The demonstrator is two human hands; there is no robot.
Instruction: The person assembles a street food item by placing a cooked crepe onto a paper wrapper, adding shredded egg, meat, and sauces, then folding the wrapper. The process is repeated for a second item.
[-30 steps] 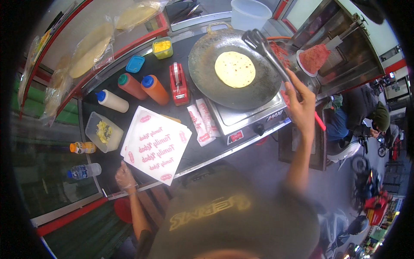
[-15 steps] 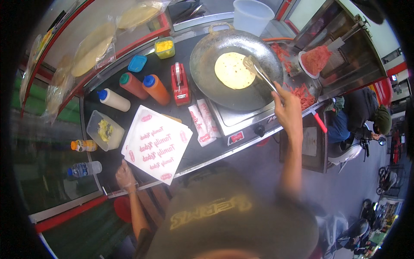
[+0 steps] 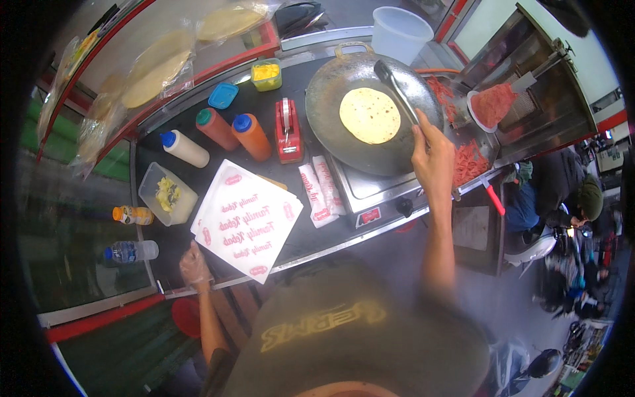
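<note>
My right hand (image 3: 433, 159) grips a pair of metal tongs (image 3: 397, 89) whose tips reach over the far right side of a round flatbread (image 3: 370, 115). The flatbread lies flat in a wide dark pan (image 3: 331, 99) on a stove (image 3: 370, 192). My left hand (image 3: 195, 268), in a thin clear glove, rests on the counter's near edge by a stack of white printed paper sheets (image 3: 248, 218). It holds nothing.
Three squeeze bottles (image 3: 218, 135) and a red dispenser (image 3: 288, 131) stand left of the pan. Shredded red meat (image 3: 469, 162) lies right of the stove with a red-handled knife (image 3: 493, 195). A clear tub (image 3: 165, 193), small bottles (image 3: 132, 231), a white bucket (image 3: 400, 33) and bagged flatbreads (image 3: 155, 66) surround them. A person (image 3: 562, 192) sits at right.
My right hand brought the tongs from the pan's right rim down onto the flatbread, then drew them back up along its right side. My left hand stayed put.
</note>
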